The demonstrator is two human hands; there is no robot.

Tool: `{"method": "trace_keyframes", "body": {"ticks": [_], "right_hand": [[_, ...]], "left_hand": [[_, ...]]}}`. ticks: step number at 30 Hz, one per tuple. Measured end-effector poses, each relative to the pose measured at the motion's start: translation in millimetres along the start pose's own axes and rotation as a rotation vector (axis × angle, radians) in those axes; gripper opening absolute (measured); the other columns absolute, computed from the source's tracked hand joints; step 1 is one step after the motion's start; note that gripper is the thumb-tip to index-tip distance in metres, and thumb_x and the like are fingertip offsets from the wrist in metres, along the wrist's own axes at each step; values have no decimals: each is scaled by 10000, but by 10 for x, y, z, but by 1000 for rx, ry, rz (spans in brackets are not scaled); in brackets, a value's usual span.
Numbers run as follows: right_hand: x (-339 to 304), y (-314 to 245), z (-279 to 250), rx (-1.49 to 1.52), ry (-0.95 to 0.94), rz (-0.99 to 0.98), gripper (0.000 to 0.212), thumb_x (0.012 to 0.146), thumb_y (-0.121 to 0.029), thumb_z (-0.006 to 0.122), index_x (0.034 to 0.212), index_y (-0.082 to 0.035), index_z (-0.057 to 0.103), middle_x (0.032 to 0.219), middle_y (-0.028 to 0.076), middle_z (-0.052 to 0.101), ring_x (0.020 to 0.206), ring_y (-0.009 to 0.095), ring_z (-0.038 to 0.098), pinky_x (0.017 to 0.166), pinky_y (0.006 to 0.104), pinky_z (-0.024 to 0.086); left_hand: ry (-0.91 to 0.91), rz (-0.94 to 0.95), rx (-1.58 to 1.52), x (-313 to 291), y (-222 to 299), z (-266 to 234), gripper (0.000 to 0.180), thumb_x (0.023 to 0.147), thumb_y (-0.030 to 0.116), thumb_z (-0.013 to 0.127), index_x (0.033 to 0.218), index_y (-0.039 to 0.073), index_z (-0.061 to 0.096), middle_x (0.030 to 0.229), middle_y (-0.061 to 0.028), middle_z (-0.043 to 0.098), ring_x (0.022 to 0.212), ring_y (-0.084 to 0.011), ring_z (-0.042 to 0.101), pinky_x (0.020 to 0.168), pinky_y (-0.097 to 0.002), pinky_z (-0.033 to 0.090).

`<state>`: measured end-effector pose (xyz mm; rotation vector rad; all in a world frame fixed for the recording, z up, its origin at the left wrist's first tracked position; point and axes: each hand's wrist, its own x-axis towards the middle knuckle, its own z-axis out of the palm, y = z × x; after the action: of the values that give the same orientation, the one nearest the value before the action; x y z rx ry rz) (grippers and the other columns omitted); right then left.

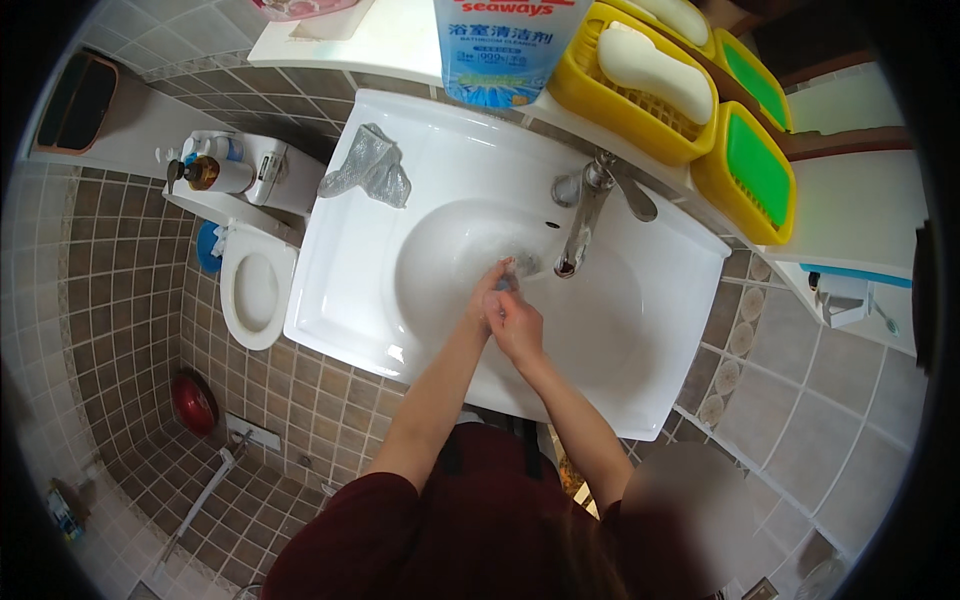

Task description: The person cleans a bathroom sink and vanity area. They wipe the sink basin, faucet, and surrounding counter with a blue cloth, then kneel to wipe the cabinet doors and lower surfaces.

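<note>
Over the bowl of a white washbasin, my two bare hands are brought together below the tap. My left hand stretches its fingers toward the drain. Against its palm side, my right hand is curled closed, hiding part of it. A small bluish, wet-looking patch shows between the hands; I cannot make out what it is. The chrome tap reaches over the bowl just right of my fingertips, touching neither hand.
A crumpled grey cloth lies on the basin's left rim. Along the ledge behind stand a blue cleaner pouch and yellow soap boxes, one with white soap. A toilet and pump bottle are at left.
</note>
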<state>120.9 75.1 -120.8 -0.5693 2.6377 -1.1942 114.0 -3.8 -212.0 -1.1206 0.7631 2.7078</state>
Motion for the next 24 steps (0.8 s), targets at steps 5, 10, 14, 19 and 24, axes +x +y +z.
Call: {"method": "trace_keyframes", "body": {"ticks": [5, 10, 14, 19, 24], "right_hand": [[319, 734, 66, -267, -56, 103, 298, 884, -341, 505, 768, -73, 562, 608, 142, 581, 575, 349, 575, 544, 436, 458], [460, 1193, 29, -267, 7, 277, 276, 871, -337, 522, 906, -70, 582, 800, 169, 612, 760, 376, 586, 665, 461, 461], [215, 1358, 143, -445, 70, -90, 343, 791, -325, 627, 990, -48, 586, 890, 167, 623, 862, 366, 590, 729, 456, 455], [162, 641, 17, -304, -465, 95, 334, 759, -309, 669, 945, -39, 607, 880, 164, 627, 819, 331, 603, 684, 438, 453], [678, -376, 228, 59, -336, 175, 334, 790, -322, 630, 874, 2, 630, 992, 230, 568, 870, 324, 561, 734, 419, 455]], "left_hand": [[29, -102, 202, -48, -165, -299, 343, 949, 406, 433, 897, 87, 547, 744, -23, 521, 696, -138, 505, 634, -284, 444], [105, 255, 908, -350, 418, -146, 314, 919, 368, 490, 910, 65, 570, 904, -113, 555, 761, -200, 544, 723, -339, 459], [296, 629, 1572, -477, 402, -528, 321, 881, 302, 563, 1138, 110, 565, 1273, -245, 395, 983, -355, 549, 868, -400, 450], [130, 642, 1380, -926, 752, -594, 367, 896, 217, 554, 1254, 144, 510, 1424, -259, 233, 1110, -384, 495, 918, -404, 443], [220, 627, 1162, -1523, 1412, -603, 311, 904, 136, 533, 1212, 95, 531, 1408, -238, 277, 1130, -316, 521, 880, -346, 477]]}}
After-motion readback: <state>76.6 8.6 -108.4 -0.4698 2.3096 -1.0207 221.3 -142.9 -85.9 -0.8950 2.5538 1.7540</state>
